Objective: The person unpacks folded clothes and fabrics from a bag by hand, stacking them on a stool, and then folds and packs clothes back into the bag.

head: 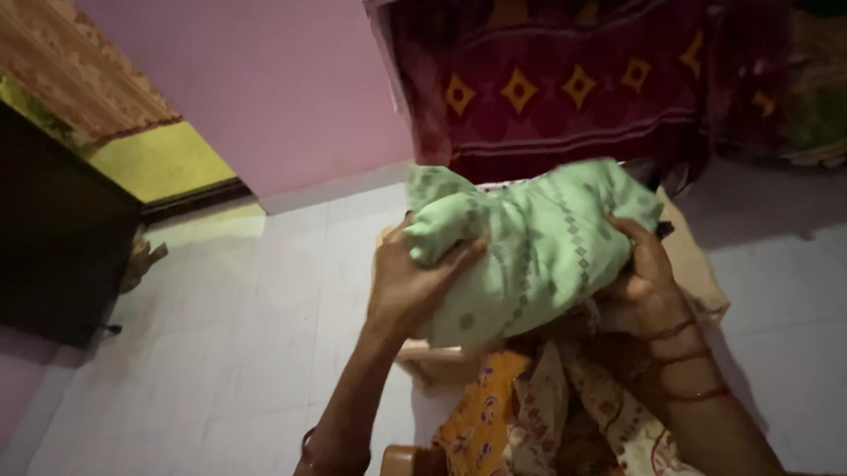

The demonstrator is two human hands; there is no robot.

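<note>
Both hands are up in front of the person, clasping a bundled pale green cloth with a small grey diamond print (536, 248), which sits near the middle of the view, a little toward three o'clock. The left hand (416, 285) grips the bundle's end at nine o'clock, fingers curled over a rolled fold and the thumb tucked beneath. The right hand (645, 268) holds the opposite end at three o'clock, fingers wrapped onto the fabric; thin red thread bangles (686, 360) circle that wrist. The cloth is lifted clear of what lies under it

Below the bundle, toward six o'clock, a heap of clothes spreads out: an orange printed fabric (481, 419) beside a cream fabric with red motifs (627, 433). Under the heap I can make out a light wooden edge (418, 353), though what piece of furniture it belongs to I cannot tell

At twelve o'clock hangs a dark maroon cloth with yellow diamond shapes (568, 83). A pink wall (277, 84) runs toward eleven o'clock, and a dark cabinet (38, 233) stands at nine o'clock on the pale tiled floor (222, 367)
</note>
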